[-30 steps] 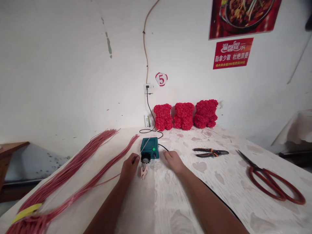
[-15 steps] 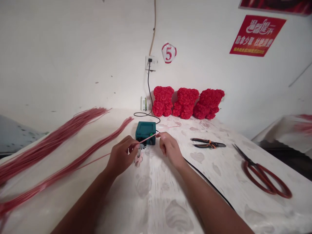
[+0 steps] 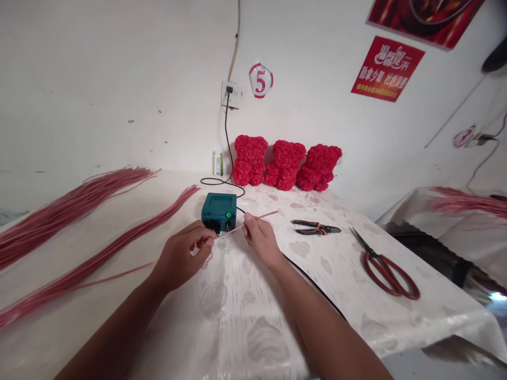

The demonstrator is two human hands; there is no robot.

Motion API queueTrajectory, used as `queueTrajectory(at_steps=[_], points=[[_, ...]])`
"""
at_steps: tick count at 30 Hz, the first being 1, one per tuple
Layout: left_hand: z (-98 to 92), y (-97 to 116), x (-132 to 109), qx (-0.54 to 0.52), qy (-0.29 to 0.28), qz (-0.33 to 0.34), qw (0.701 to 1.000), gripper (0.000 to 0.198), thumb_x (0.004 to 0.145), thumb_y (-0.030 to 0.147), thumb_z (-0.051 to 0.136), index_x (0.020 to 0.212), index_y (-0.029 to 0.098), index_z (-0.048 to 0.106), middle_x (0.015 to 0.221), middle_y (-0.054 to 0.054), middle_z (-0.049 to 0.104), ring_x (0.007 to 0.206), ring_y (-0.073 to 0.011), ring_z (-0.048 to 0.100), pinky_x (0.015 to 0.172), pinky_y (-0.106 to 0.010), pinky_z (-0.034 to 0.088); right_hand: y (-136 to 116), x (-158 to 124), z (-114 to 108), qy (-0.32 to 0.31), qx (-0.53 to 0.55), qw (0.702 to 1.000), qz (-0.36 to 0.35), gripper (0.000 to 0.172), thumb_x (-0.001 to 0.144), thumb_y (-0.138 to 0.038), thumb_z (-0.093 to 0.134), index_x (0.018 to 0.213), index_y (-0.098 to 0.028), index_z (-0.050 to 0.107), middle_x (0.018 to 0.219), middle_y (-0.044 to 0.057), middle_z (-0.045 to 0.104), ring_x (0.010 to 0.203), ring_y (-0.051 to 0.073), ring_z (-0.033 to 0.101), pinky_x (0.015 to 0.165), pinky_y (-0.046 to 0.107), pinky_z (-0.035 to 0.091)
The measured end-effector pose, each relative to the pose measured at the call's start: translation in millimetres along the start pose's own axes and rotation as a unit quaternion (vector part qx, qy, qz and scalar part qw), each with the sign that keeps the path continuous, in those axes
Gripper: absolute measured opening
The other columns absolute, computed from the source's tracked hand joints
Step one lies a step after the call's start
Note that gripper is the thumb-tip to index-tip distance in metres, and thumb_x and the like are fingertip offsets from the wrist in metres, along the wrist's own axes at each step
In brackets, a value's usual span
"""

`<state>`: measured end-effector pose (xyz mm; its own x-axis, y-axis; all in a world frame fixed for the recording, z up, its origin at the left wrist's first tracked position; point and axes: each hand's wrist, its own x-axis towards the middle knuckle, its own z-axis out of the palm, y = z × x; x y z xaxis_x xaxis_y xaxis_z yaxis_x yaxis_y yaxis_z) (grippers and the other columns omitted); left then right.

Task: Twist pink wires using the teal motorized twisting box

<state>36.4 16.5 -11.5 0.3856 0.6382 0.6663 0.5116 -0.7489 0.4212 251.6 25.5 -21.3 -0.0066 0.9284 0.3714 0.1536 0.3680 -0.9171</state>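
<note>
The left hand [image 3: 178, 258] and right hand [image 3: 259, 243], fingers pinched narrow, hold a pink strand [image 3: 233, 229] across their gap, seemingly to keep it straight, just before a teal electrical box [image 3: 218, 212].

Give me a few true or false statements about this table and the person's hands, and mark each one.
The left hand and right hand both hold a thin red cord. True.
The scissors lie left of the green box. False: they lie to its right, past the pliers.
Three red flower bears sit side by side. True.
The right hand holds the pliers. False: the pliers lie apart from both hands.
</note>
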Motion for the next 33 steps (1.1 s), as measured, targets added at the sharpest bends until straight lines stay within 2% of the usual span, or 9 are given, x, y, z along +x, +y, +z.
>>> queueTrajectory(at_steps=[6,14,17,20,22,27,33], points=[[6.1,7,6,-0.006,0.041,0.025,0.999,0.018,0.095,0.018,0.052,0.098,0.014,0.069,0.089,-0.005,0.065,0.08,-0.0151,0.063,0.074,-0.028,0.052,-3,-7,3,-0.036,-0.045,0.998,-0.014,0.064,0.096,-0.068,0.041,0.053,-0.022,0.041,0.049,-0.002,0.042,0.052,0.012,0.041,0.055,0.028,0.032],[9.3,22,10,-0.012,0.03,0.088,0.996,0.017,0.096,0.014,0.053,0.108,0.015,0.066,0.101,-0.007,0.065,0.095,-0.0185,0.062,0.085,-0.032,0.051,-1,-9,2,-0.045,-0.092,0.994,-0.042,0.055,0.099,-0.058,0.04,0.058,-0.021,0.04,0.055,-0.003,0.041,0.055,0.011,0.041,0.056,0.027,0.032],[11.8,22,9,-0.005,0.044,0.087,0.995,0.018,0.096,0.015,0.055,0.111,0.015,0.066,0.102,-0.006,0.065,0.096,-0.0188,0.063,0.086,-0.031,0.05,-2,-12,5,-0.066,-0.122,0.988,-0.069,0.052,0.101,-0.054,0.039,0.06,-0.021,0.041,0.058,-0.003,0.044,0.057,0.011,0.044,0.058,0.026,0.033],[14.8,23,9,-0.006,0.057,0.07,0.996,0.021,0.096,0.018,0.058,0.115,0.016,0.066,0.103,-0.006,0.065,0.096,-0.0187,0.064,0.088,-0.031,0.052,-2,-15,9,-0.114,-0.188,0.969,-0.113,0.05,0.103,-0.045,0.035,0.06,-0.02,0.042,0.062,-0.001,0.051,0.059,0.011,0.047,0.06,0.025,0.035],[16.9,25,9,-0.015,0.049,0.066,0.996,0.021,0.096,0.019,0.059,0.116,0.017,0.067,0.103,-0.005,0.066,0.095,-0.0176,0.065,0.086,-0.029,0.053,-2,-16,11,-0.142,-0.227,0.955,-0.13,0.048,0.102,-0.038,0.037,0.059,-0.019,0.043,0.063,0.0,0.054,0.06,0.011,0.049,0.062,0.025,0.036],[22.0,30,10,-0.045,0.025,0.069,0.996,0.016,0.096,0.016,0.06,0.107,0.021,0.072,0.098,-0.002,0.066,0.083,-0.0132,0.066,0.064,-0.022,0.051,1,-17,11,-0.159,-0.28,0.938,-0.126,0.04,0.094,-0.025,0.05,0.055,-0.018,0.05,0.058,-0.001,0.052,0.057,0.011,0.048,0.059,0.025,0.034],[28.6,32,11,-0.044,0.052,0.066,0.995,0.012,0.094,0.017,0.064,0.099,0.021,0.074,0.093,-0.003,0.066,0.084,-0.0168,0.066,0.073,-0.029,0.053,3,-17,9,-0.158,-0.289,0.935,-0.128,0.037,0.095,-0.028,0.051,0.061,-0.019,0.061,0.064,0.001,0.059,0.063,0.014,0.054,0.062,0.026,0.035]])
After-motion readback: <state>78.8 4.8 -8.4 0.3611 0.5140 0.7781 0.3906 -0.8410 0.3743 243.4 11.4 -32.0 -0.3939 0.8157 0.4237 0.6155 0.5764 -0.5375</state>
